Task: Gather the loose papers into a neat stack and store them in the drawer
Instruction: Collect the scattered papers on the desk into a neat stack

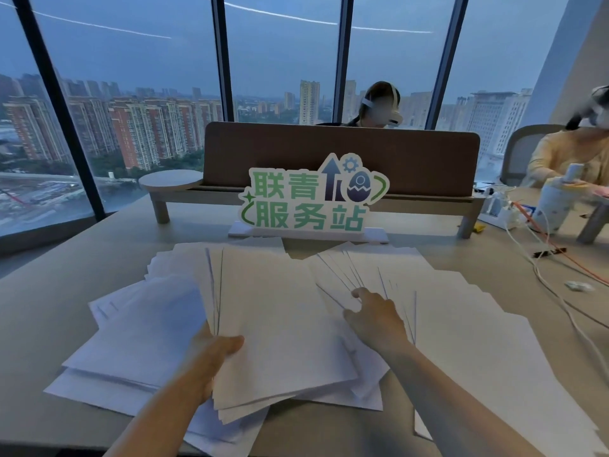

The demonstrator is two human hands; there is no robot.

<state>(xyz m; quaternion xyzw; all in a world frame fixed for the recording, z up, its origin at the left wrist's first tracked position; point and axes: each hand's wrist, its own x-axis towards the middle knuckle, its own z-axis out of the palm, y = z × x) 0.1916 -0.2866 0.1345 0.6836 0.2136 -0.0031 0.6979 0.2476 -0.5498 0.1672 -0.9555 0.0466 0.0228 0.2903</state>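
Now, line by line:
Papers: loose white paper sheets [158,328] lie fanned and overlapping across the near half of the pale beige surface [66,258], some edges sticking past the front edge.
Left hand [216,352]: grips the near left edge of a thick tilted bundle of white sheets [273,318], thumb on top, fingers apparently underneath though hidden.
Right hand [375,316]: rests palm-down on the fanned sheets just right of the bundle, fingers bent, thumb and forefinger seemingly pinching a sheet edge.
Sign: a white cut-out sign with green characters [313,199] stands behind the papers, before a brown desk divider [342,153].
Right side: white and orange cables [543,258] trail over the surface.
Background: two seated people beyond the divider; tall windows show city towers.
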